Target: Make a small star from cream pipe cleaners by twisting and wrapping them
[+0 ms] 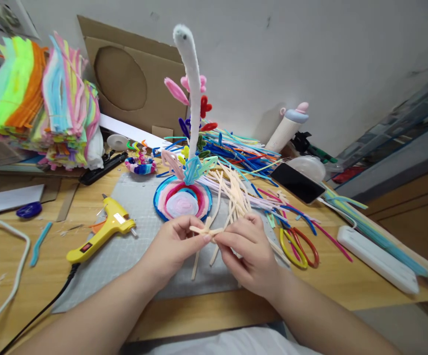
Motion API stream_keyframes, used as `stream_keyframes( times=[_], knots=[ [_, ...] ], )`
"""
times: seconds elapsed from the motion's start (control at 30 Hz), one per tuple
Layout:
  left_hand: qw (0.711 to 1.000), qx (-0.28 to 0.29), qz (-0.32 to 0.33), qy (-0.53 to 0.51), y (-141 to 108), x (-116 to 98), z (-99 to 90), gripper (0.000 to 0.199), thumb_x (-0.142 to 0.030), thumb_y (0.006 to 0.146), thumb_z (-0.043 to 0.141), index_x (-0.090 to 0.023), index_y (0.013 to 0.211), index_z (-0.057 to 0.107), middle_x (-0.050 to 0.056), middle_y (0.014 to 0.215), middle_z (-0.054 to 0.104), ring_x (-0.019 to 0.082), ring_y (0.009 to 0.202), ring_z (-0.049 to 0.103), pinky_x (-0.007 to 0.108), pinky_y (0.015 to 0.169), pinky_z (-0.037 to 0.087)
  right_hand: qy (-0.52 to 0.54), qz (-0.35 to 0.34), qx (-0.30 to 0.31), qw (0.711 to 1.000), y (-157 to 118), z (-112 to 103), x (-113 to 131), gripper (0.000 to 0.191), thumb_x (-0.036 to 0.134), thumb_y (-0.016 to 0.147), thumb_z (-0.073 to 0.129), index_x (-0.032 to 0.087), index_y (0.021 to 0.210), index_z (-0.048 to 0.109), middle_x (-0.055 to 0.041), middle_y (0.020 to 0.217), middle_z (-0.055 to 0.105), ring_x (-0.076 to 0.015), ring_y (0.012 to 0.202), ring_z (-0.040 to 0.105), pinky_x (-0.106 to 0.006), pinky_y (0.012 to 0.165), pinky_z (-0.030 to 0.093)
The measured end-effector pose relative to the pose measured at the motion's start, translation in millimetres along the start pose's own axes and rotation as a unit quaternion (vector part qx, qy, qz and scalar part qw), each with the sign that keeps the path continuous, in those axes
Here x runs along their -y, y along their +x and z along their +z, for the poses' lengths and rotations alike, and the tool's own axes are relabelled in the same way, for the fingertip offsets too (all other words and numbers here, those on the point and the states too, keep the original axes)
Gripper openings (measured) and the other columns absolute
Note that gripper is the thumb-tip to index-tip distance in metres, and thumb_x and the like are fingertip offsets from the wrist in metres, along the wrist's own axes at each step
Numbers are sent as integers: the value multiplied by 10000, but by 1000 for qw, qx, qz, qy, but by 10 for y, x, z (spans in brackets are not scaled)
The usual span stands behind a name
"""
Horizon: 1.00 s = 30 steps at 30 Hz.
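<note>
Both hands work just in front of the ringed disc (182,204), on the near side of it above the cutting mat (132,266). The left hand (175,241) pinches a small crossing of cream fuzzy stems (207,230) between thumb and forefinger; the right hand (247,249) closes its fingertips narrowly on the other side of the same piece. Short ends stick out past the fingers, and two longer tails hang down in front of the disc.

The step in hand looks like joining or bending the stems where they cross. The next move seems to call for a steady left pinch at the centre, with the right fingertips working the strands snug without flattening the fuzz. More loose cream stems (238,190) lie to the right of the disc. The yellow glue gun (106,229) rests to its left, and the scissors (300,245) lie farther off to its right on the table (328,276).

The crossing itself is largely covered by fingertips, so whether it is twisted, glued or merely overlapped cannot be told. Whether the curled lower right fingers grip anything more is also unclear. The scissors' blades do not show, the white fuzzy column (195,98) above the disc blocks part of the coloured loops behind it, and both forearms run out of view.
</note>
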<state>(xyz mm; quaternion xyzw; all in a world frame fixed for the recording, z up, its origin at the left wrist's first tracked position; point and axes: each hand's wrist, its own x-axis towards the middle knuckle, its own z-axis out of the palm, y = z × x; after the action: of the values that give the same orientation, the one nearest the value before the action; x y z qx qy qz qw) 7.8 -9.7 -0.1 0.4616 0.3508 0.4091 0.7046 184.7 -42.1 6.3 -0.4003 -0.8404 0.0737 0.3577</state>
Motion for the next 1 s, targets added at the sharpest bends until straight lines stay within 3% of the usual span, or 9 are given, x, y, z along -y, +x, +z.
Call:
stream_keyframes(
  times=[0.13, 0.3, 0.47, 0.53, 0.63, 0.77, 0.9, 1.0],
  knots=[
    [998, 34, -48, -16, -9, -40, 6, 149, -214, 661, 735, -152, 740, 624, -23, 695, 610, 103, 646, 504, 218, 645, 359, 4, -11, -2, 1000, 10, -20, 7, 193, 68, 780, 517, 189, 913, 588, -12, 764, 611, -146, 705, 524, -373, 737, 277],
    [995, 59, -72, -26, -6, -30, -15, 147, -217, 668, 734, -135, 674, 612, -22, 661, 587, 97, 637, 485, 211, 629, 345, 72, -1, 29, 997, 43, -74, -37, 158, 93, 806, 507, 180, 895, 606, -20, 761, 609, -154, 720, 526, -376, 752, 293],
    [979, 92, -134, -127, -5, -7, -36, 124, -206, 702, 706, -118, 707, 618, 3, 666, 589, 96, 631, 504, 217, 643, 377, 266, 115, 59, 955, 71, -98, -105, 119, 176, 853, 520, 175, 845, 639, -24, 752, 620, -146, 728, 560, -299, 704, 391],
    [969, 94, -154, -168, 0, 0, -43, 108, -181, 704, 704, -111, 741, 630, 8, 676, 593, 87, 624, 511, 207, 639, 386, 293, 149, 62, 942, 74, -72, -109, 110, 194, 845, 543, 173, 819, 647, -21, 731, 620, -142, 705, 560, -269, 658, 409],
    [964, 77, -156, -201, 11, 16, -48, 92, -164, 718, 692, -114, 763, 628, 2, 661, 589, 72, 596, 506, 184, 602, 382, 247, 151, 40, 956, 60, 7, -72, 101, 191, 836, 558, 176, 796, 649, -10, 677, 609, -134, 653, 542, -263, 638, 398],
    [968, 56, -125, -210, 21, 49, -32, 97, -164, 745, 667, -123, 700, 591, 5, 652, 598, 76, 596, 515, 185, 604, 390, 97, 97, -27, 990, 3, 151, 26, 95, 151, 820, 563, 173, 737, 603, 7, 609, 581, -119, 581, 497, -283, 634, 344],
    [978, 40, -76, -190, 25, 97, -4, 150, -167, 752, 652, -142, 651, 544, -20, 606, 565, 82, 580, 496, 200, 606, 386, -34, 47, 4, 998, -63, 239, 122, 114, 124, 845, 498, 160, 795, 594, -21, 656, 602, -129, 603, 508, -302, 617, 297],
    [992, -8, -35, -121, 34, 117, 8, 171, -173, 721, 679, -147, 633, 535, -41, 599, 538, 73, 572, 455, 190, 588, 360, -90, 13, 23, 996, -90, 235, 154, 128, 129, 853, 478, 149, 813, 598, -30, 637, 588, -138, 600, 501, -307, 602, 286]
  ],
)
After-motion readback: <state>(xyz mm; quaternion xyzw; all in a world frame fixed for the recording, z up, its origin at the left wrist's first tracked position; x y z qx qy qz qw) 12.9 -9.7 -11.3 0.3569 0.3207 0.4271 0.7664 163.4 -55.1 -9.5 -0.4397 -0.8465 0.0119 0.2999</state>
